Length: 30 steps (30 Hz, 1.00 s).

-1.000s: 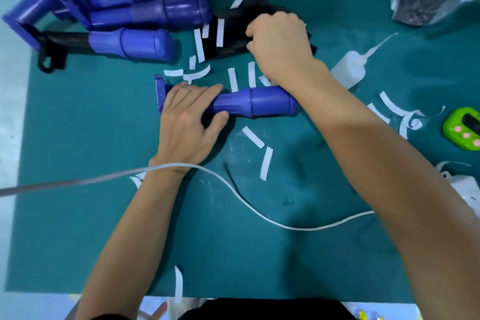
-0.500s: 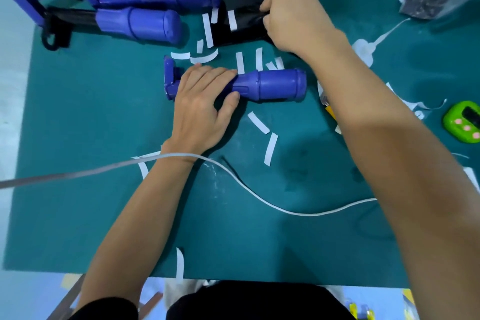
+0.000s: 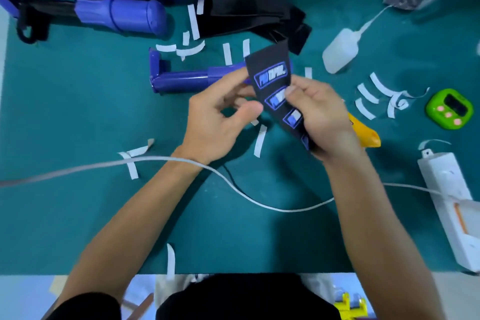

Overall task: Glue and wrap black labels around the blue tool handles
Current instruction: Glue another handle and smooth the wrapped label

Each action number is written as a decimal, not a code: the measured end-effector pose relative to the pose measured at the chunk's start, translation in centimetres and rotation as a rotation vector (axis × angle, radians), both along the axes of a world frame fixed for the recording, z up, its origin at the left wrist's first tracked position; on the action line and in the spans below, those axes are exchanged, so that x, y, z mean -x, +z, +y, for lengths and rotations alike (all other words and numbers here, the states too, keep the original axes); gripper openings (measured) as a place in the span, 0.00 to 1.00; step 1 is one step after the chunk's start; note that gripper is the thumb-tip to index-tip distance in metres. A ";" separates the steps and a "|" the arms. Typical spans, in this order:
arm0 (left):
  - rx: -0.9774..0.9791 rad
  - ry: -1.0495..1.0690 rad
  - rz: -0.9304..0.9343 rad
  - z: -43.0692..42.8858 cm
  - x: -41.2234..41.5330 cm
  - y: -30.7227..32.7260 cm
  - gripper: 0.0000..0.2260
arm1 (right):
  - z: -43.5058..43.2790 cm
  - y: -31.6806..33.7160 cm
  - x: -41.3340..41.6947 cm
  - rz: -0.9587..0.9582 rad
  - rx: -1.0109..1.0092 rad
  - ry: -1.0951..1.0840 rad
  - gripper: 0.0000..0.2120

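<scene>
On the teal desk (image 3: 78, 215) sits a green timer (image 3: 448, 109); a white power strip (image 3: 452, 205) lies nearer the person than it, and a yellow tool (image 3: 366, 135) lies left of it.

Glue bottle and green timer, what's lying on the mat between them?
In the head view, several white paper strips, one of them curled, lie between the glue bottle and the green timer; otherwise that stretch is bare mat.

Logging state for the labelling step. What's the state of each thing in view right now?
Black printed label strip: above the green mat, held in both hands.
Left hand: pinches the strip's left edge.
Right hand: grips the strip's lower part.
Blue plastic tool handle nearest the hands: lying flat, unheld.
White squeeze glue bottle: on its side, unheld.
</scene>
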<state>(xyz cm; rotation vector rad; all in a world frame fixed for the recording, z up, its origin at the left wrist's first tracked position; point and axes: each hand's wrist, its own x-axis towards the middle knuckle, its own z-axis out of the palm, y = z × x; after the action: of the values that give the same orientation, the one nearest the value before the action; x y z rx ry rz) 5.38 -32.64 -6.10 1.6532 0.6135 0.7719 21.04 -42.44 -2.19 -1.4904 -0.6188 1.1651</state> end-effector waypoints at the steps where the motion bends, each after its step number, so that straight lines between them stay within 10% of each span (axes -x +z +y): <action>1: 0.199 -0.044 -0.057 -0.6 -0.7 0.3 0.17 | -0.5 -0.7 0.1 -0.028 0.028 0.013 0.14; 5: 0.464 -0.043 0.030 -1.5 -2.0 1.3 0.08 | -2.2 -2.1 0.1 -0.233 0.104 0.037 0.11; 10: 0.315 0.107 0.179 -1.9 -1.6 0.6 0.15 | -3.5 -2.4 1.8 -0.911 0.085 -0.434 0.13; 16: -0.100 -0.015 0.238 -2.6 -0.4 -0.2 0.09 | -3.0 -3.0 3.8 -0.473 -0.002 -0.155 0.07; 25: 0.027 0.263 0.185 -2.0 -0.9 -0.6 0.22 | -2.7 -3.6 1.0 0.088 0.042 0.011 0.14; 30: 0.145 0.152 0.144 -1.3 -0.9 -0.9 0.12 | -2.3 -3.5 1.3 -0.078 0.051 -0.072 0.07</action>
<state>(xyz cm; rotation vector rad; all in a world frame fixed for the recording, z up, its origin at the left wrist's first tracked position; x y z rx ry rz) 6.29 -33.95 -6.96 1.5502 0.8849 0.7031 19.74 -44.76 -5.71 -1.5948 -0.5877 1.0787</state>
